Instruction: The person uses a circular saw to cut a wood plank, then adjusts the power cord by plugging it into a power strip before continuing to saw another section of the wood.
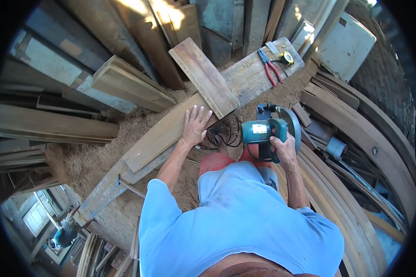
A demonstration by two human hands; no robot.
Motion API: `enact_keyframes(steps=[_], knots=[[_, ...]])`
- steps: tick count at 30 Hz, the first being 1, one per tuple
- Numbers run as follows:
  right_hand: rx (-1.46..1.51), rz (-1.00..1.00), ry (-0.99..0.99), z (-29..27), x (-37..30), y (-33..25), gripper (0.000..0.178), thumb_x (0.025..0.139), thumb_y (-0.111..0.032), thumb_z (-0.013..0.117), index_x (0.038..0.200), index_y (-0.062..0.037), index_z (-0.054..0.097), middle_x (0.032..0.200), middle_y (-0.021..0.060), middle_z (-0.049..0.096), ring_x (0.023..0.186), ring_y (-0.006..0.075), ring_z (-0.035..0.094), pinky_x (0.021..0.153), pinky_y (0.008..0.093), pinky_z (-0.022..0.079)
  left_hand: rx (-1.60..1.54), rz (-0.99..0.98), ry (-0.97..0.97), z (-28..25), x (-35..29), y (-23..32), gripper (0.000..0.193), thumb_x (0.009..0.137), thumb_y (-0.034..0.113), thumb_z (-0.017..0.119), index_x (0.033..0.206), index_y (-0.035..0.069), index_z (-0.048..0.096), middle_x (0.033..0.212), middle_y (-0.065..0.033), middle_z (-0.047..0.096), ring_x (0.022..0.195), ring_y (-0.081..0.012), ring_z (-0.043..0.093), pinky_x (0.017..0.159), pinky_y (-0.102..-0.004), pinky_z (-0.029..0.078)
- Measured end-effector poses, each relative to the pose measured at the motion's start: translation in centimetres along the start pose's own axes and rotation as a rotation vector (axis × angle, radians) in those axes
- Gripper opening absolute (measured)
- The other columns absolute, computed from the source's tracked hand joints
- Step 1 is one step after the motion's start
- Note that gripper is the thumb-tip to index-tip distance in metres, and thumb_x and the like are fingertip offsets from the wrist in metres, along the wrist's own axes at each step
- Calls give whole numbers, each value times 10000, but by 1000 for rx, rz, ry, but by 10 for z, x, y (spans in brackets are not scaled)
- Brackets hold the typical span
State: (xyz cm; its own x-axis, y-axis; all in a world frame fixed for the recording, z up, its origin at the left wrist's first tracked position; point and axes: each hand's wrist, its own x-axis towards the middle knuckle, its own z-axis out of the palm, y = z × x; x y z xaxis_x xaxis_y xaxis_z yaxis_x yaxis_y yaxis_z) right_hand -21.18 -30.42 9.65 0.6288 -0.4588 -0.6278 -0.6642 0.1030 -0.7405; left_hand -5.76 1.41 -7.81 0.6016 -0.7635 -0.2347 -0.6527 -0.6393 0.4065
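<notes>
My left hand (196, 125) lies flat with fingers spread on a long pale wooden board (158, 138). That board rests on a weathered plank (247, 76), and a shorter wooden piece (203, 76) lies across its far end. My right hand (284, 147) is wrapped round the rear handle of a teal circular saw (259, 131). The saw is held off to the right of the board, apart from it, with its round blade guard (291, 123) on the far right side. Part of its underside is hidden.
Red-handled pliers (270, 69) and a yellow tape measure (287, 57) lie on the plank's far end. A black cord (224, 138) coils near my legs. Sawdust (88, 154) covers the ground. Lumber stacks (129, 85) stand at left, and curved timbers (360, 122) lie at right.
</notes>
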Motion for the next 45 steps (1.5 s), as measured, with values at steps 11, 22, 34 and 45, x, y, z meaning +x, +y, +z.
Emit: enact_keyframes(steps=[11,22,34,45], knots=[[-210,-349,-263,37,55,-63,392,805,-193,688,1111,44,628,918,143,645,874,242,622,818,385,497,32,19,17,11,9,-2,909,757,162,796,1563,313,402,1631,-247,273,1518,-533,157,1172,-743,144],[-188,-380,-412,99,74,-66,410,800,-206,684,1129,33,629,909,91,619,849,190,577,793,356,484,-10,-118,-49,12,14,3,802,825,309,747,1556,269,420,1657,-166,257,1547,-467,112,1205,-701,59],[-261,-449,-433,133,88,-78,412,788,-211,691,1113,36,632,899,112,633,844,217,586,794,375,481,-73,-126,-63,11,12,2,750,858,295,679,1558,281,411,1659,-116,268,1557,-421,79,1217,-691,24],[-293,-476,-399,138,99,-71,398,859,-168,694,1182,45,603,926,144,641,845,242,615,802,383,504,-111,-68,-110,-6,5,2,558,849,280,691,1402,277,619,1512,-116,508,1454,-446,352,1200,-647,232]])
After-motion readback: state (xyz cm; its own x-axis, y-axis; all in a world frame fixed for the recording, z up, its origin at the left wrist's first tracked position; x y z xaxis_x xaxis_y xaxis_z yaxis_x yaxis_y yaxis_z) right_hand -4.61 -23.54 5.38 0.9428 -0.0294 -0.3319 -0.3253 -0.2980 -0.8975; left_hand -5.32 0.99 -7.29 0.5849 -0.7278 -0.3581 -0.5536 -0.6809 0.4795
